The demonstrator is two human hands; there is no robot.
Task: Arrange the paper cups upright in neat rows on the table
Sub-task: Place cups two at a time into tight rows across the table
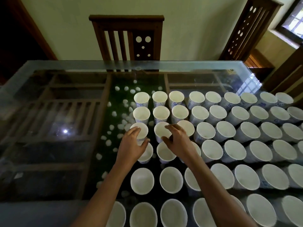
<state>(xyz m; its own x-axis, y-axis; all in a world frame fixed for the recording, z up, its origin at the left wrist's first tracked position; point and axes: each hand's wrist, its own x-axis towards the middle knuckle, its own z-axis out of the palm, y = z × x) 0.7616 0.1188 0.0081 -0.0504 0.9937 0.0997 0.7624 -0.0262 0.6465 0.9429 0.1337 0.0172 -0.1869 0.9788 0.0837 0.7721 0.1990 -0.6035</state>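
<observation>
- Fingers (134,132) of my left hand (131,147) curl round the rim of one paper cup (142,129); my right hand (177,140) pinches the neighbouring cup (159,130).
- Both stand upright on the tabletop (49,153), with rows of cups (200,113) beyond and to the right of my fingers.
- Next, I judge: square them with those rows, then release.

— How many cups (205,131) stood on the bench (49,95)?
— Six rows, nine in the far one. Close to fifty in all; the edge cut some off.
— Anything else?
— One left hand (131,145), one right hand (177,140), two chairs (126,35), one window (295,22).
</observation>
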